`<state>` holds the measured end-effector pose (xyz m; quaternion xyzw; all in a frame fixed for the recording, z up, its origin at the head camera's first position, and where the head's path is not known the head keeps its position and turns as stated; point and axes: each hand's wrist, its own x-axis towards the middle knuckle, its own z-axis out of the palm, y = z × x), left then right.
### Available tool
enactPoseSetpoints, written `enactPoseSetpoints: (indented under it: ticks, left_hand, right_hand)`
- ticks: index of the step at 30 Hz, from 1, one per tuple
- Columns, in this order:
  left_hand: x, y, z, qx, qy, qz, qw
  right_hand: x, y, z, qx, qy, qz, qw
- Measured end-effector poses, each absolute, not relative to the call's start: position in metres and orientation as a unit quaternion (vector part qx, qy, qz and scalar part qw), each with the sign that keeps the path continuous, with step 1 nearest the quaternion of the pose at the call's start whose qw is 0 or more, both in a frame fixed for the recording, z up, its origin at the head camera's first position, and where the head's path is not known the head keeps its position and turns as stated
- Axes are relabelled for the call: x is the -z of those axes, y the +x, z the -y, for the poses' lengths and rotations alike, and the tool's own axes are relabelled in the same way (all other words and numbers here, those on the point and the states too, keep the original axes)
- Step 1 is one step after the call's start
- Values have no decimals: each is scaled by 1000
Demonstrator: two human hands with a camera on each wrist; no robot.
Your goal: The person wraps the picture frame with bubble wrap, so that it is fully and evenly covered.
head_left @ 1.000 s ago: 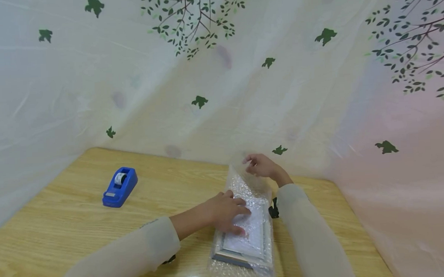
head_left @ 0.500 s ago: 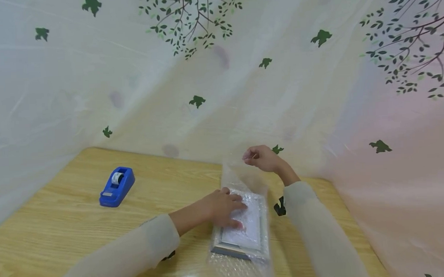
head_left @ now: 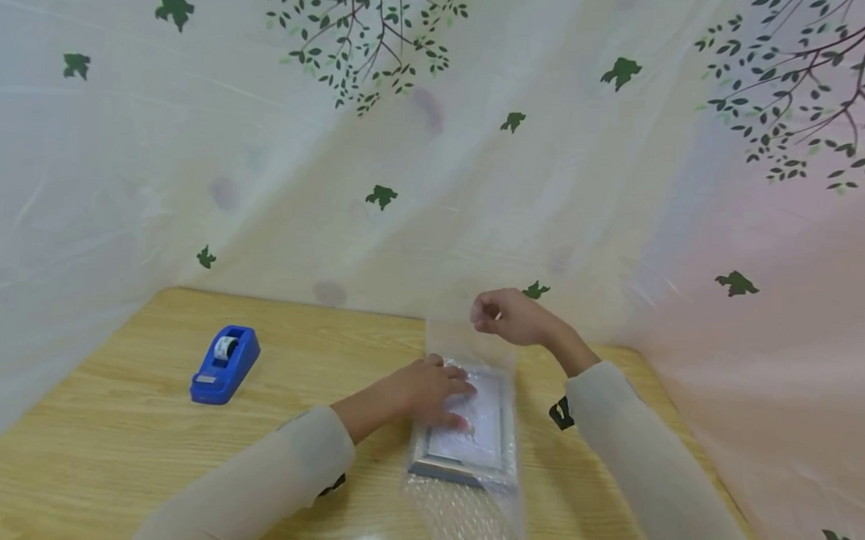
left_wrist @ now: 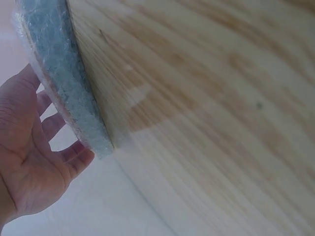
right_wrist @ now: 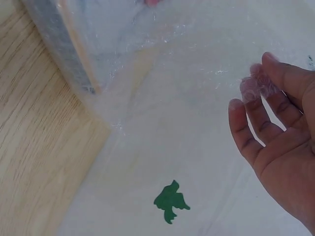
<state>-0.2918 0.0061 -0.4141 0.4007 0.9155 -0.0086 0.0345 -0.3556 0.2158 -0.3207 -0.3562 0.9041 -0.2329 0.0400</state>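
Note:
A picture frame lies on the table inside a sheet of bubble wrap, which extends past it at the near and far ends. My left hand rests on top of the wrapped frame with its fingers spread. In the left wrist view, the left hand lies along the upper side of the frame's wrapped edge. My right hand is raised beyond the far end. The right wrist view shows this hand pinching the clear bubble wrap between thumb and fingertips, holding it up.
A blue tape dispenser with a roll of tape stands on the wooden table at the left. Behind the table hangs a pale curtain with printed leaves and branches, close to the right hand.
The right hand has drawn the far end of the bubble wrap up and straighter, away from the frame. The left hand has stayed on the frame. The view has shifted slightly.

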Motion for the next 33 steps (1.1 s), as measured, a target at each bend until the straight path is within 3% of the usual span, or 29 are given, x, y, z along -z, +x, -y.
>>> enactPoseSetpoints:
  ticks: [13, 19, 23, 33]
  left_hand:
    - [416, -294, -3, 10, 400, -916, 21]
    - [418, -289, -5, 32, 401, -916, 12]
    - [420, -287, -7, 58, 397, -916, -8]
    - [423, -278, -10, 95, 395, -910, -79]
  right_hand:
    - [332, -326, -213, 229, -394, -890, 30]
    - [344, -313, -212, 280, -378, -878, 85]
    - [350, -308, -214, 335, -345, -870, 108]
    - [365, -307, -222, 401, -303, -857, 110]
